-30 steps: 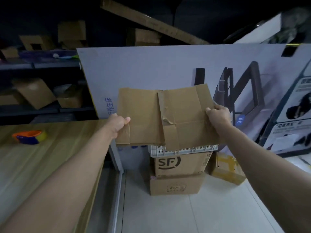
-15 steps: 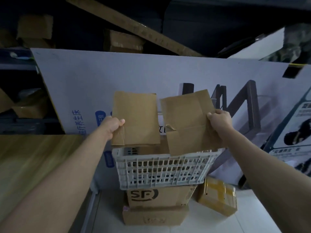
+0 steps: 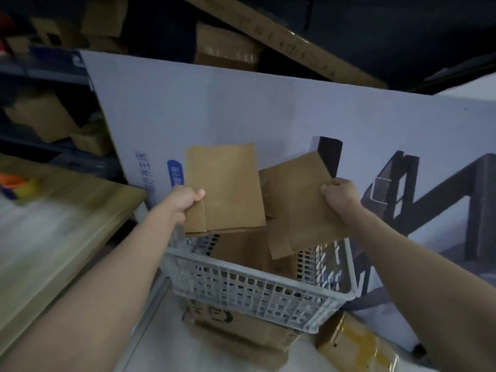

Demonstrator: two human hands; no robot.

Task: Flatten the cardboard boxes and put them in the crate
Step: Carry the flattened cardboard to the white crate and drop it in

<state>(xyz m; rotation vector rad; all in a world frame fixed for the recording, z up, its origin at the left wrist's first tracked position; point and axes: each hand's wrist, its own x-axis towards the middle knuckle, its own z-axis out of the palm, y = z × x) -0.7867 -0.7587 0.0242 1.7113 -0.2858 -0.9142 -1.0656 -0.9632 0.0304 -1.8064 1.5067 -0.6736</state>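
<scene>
I hold a flattened brown cardboard box (image 3: 228, 189) over a white plastic crate (image 3: 257, 291). My left hand (image 3: 185, 200) grips its left edge, thumb on the front. My right hand (image 3: 339, 194) grips the right edge of the tilted right-hand panel (image 3: 295, 200). The two panels have spread apart at the top, and their lower ends dip into the crate's mouth. More brown cardboard (image 3: 241, 251) lies inside the crate.
The crate stands on a stack of brown boxes (image 3: 241, 334). A yellow-taped box (image 3: 357, 347) lies on the floor at the right. A large white printed carton (image 3: 268, 116) leans behind. A wooden table (image 3: 61, 226) with a tape roll (image 3: 18, 186) is at the left.
The cardboard has come down from chest height towards the crate, and its two panels have split apart. My view has tilted down and closer to the crate.
</scene>
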